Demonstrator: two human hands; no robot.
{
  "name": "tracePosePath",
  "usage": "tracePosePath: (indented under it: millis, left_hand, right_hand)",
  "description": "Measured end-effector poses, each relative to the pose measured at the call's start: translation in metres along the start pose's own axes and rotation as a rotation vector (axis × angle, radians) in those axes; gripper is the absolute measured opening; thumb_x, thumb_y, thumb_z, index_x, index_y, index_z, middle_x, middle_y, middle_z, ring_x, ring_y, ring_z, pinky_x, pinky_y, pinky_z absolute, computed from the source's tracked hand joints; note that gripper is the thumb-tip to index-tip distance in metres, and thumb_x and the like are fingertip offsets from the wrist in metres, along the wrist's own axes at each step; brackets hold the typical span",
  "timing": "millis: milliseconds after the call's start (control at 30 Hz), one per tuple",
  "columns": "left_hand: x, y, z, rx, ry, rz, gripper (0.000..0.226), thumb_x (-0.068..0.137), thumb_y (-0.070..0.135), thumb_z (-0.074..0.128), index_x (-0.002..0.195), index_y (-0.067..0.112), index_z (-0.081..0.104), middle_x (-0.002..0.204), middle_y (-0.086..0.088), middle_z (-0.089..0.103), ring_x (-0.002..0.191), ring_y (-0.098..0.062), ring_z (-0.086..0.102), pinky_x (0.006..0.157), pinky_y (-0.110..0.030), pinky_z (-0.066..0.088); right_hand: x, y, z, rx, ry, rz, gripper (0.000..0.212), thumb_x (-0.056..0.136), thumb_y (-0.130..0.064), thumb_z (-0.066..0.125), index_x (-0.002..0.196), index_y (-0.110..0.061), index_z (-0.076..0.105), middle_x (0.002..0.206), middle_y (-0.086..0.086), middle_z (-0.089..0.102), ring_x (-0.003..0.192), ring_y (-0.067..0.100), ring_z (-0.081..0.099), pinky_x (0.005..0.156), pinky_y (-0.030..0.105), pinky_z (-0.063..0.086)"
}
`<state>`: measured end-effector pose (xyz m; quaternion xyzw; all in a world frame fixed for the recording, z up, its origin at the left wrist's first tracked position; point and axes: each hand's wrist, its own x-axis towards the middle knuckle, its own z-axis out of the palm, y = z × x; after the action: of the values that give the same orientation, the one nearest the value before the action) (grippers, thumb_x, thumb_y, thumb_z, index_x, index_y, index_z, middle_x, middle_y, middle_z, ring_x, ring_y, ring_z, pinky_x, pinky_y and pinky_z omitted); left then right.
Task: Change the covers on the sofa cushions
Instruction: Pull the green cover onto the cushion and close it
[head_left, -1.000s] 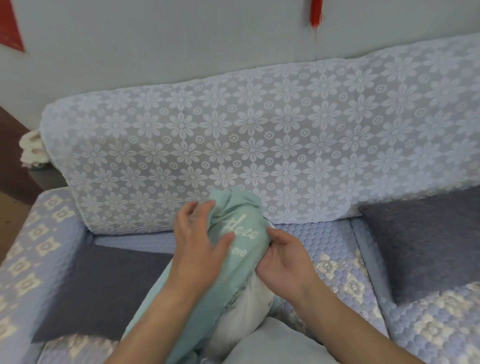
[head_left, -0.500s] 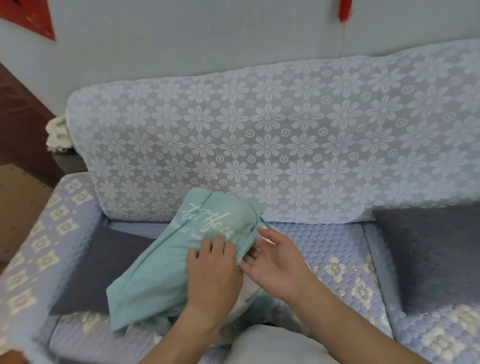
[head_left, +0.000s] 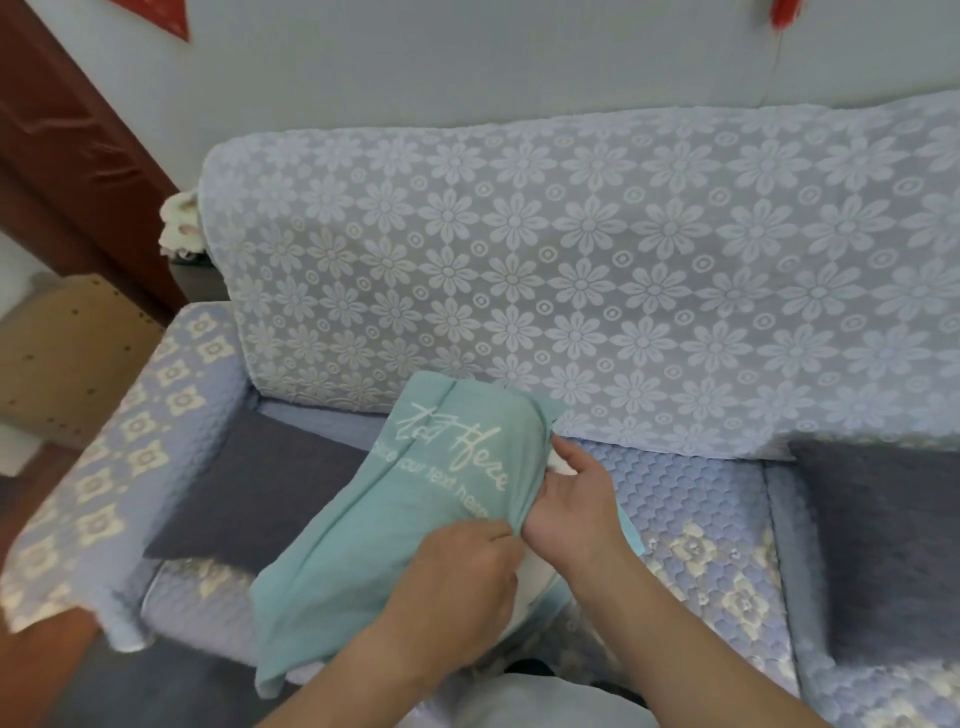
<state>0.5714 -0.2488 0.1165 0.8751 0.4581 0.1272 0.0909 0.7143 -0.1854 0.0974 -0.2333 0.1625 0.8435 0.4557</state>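
A teal cushion cover (head_left: 415, 499) with white script lettering lies slanted on the sofa seat (head_left: 691, 509), partly drawn over a white cushion insert (head_left: 535, 571) that shows at its open edge. My left hand (head_left: 457, 587) grips the cover's fabric near the opening, fingers curled. My right hand (head_left: 576, 504) pinches the cover's right edge, its thumb hidden under the fabric. Both hands touch at the opening.
A dark grey cushion (head_left: 260, 499) lies on the seat to the left, another (head_left: 883, 545) to the right. A floral lace throw (head_left: 571, 270) covers the backrest. The padded armrest (head_left: 130, 452) is at the left, a pale cushion (head_left: 545, 701) at the bottom edge.
The cover now lies flatter and more spread on the seat. My left hand slid down toward the opening, and my right hand closed onto the cover's edge. The view shifted left.
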Motion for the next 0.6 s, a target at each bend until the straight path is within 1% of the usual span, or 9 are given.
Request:
tracePosePath:
  millis: [133, 233, 267, 333, 400, 433, 500, 533, 600]
  left_hand:
    - [-0.001, -0.01, -0.004, -0.134, 0.035, -0.188, 0.023, 0.074, 0.016, 0.045, 0.064, 0.025, 0.026, 0.061, 0.009, 0.037, 0.054, -0.016, 0.042, 0.053, -0.027, 0.025]
    - [0.0, -0.015, -0.007, -0.194, 0.123, -0.537, 0.024, 0.076, 0.009, 0.057, 0.077, 0.026, 0.04, 0.072, 0.009, 0.052, 0.069, -0.017, 0.05, 0.061, -0.029, 0.032]
    - [0.001, -0.015, -0.009, -0.255, 0.118, -0.587, 0.018, 0.08, 0.012, 0.058, 0.086, 0.026, 0.047, 0.078, 0.008, 0.056, 0.075, -0.017, 0.053, 0.065, -0.032, 0.039]
    - [-0.002, -0.016, -0.01, -0.309, 0.043, -0.509, 0.009, 0.085, 0.025, 0.053, 0.094, 0.026, 0.054, 0.081, 0.006, 0.062, 0.079, -0.02, 0.059, 0.072, -0.039, 0.046]
    - [-0.006, -0.01, -0.009, -0.359, -0.149, -0.404, 0.011, 0.084, 0.03, 0.047, 0.089, 0.021, 0.052, 0.074, 0.001, 0.06, 0.075, -0.023, 0.059, 0.07, -0.042, 0.048]
    - [-0.007, -0.005, -0.008, -0.396, -0.25, -0.357, 0.011, 0.083, 0.029, 0.047, 0.082, 0.018, 0.048, 0.068, 0.0, 0.055, 0.071, -0.024, 0.057, 0.067, -0.043, 0.047]
    - [-0.016, 0.003, -0.001, -0.446, -0.386, -0.306, 0.018, 0.081, 0.027, 0.047, 0.071, 0.015, 0.038, 0.06, 0.0, 0.045, 0.063, -0.024, 0.052, 0.06, -0.042, 0.042]
    - [-0.022, 0.005, 0.001, -0.448, -0.428, -0.315, 0.02, 0.082, 0.028, 0.047, 0.069, 0.016, 0.036, 0.059, 0.0, 0.045, 0.062, -0.024, 0.051, 0.059, -0.041, 0.04]
    - [-0.032, 0.003, 0.006, -0.422, -0.49, -0.396, 0.024, 0.087, 0.032, 0.047, 0.069, 0.018, 0.037, 0.066, -0.002, 0.052, 0.067, -0.024, 0.055, 0.063, -0.04, 0.042]
  right_hand:
    - [0.008, -0.003, 0.005, 0.041, -0.091, -0.005, 0.048, 0.095, -0.028, 0.057, 0.137, -0.006, 0.058, 0.139, 0.018, 0.059, 0.131, 0.035, 0.054, 0.118, 0.046, 0.032]
    - [0.014, -0.004, -0.003, 0.039, -0.169, -0.008, 0.049, 0.099, -0.029, 0.056, 0.144, -0.009, 0.052, 0.149, 0.013, 0.051, 0.138, 0.031, 0.048, 0.121, 0.046, 0.028]
    - [0.016, -0.005, -0.008, 0.021, -0.186, -0.004, 0.053, 0.098, -0.031, 0.059, 0.146, -0.011, 0.049, 0.15, 0.013, 0.05, 0.139, 0.03, 0.047, 0.121, 0.045, 0.028]
    - [0.02, -0.006, -0.012, -0.016, -0.257, 0.007, 0.06, 0.093, -0.039, 0.066, 0.144, -0.012, 0.05, 0.146, 0.013, 0.053, 0.137, 0.029, 0.049, 0.119, 0.044, 0.031]
    - [0.026, -0.005, -0.012, -0.054, -0.29, 0.014, 0.072, 0.09, -0.054, 0.065, 0.146, -0.011, 0.048, 0.15, 0.014, 0.048, 0.141, 0.031, 0.043, 0.12, 0.047, 0.028]
    - [0.03, -0.005, -0.01, -0.088, -0.263, -0.003, 0.079, 0.088, -0.063, 0.063, 0.146, -0.011, 0.049, 0.151, 0.015, 0.047, 0.142, 0.032, 0.042, 0.12, 0.048, 0.027]
    - [0.042, 0.0, -0.015, -0.195, -0.099, -0.071, 0.081, 0.082, -0.073, 0.06, 0.137, -0.014, 0.061, 0.143, 0.016, 0.056, 0.134, 0.034, 0.051, 0.117, 0.05, 0.033]
    - [0.046, 0.002, -0.019, -0.221, -0.007, -0.116, 0.078, 0.081, -0.074, 0.059, 0.132, -0.015, 0.066, 0.139, 0.016, 0.06, 0.13, 0.034, 0.055, 0.115, 0.05, 0.037]
    - [0.046, -0.001, -0.025, -0.16, 0.039, -0.146, 0.072, 0.084, -0.069, 0.059, 0.132, -0.015, 0.066, 0.138, 0.015, 0.06, 0.13, 0.033, 0.055, 0.114, 0.049, 0.038]
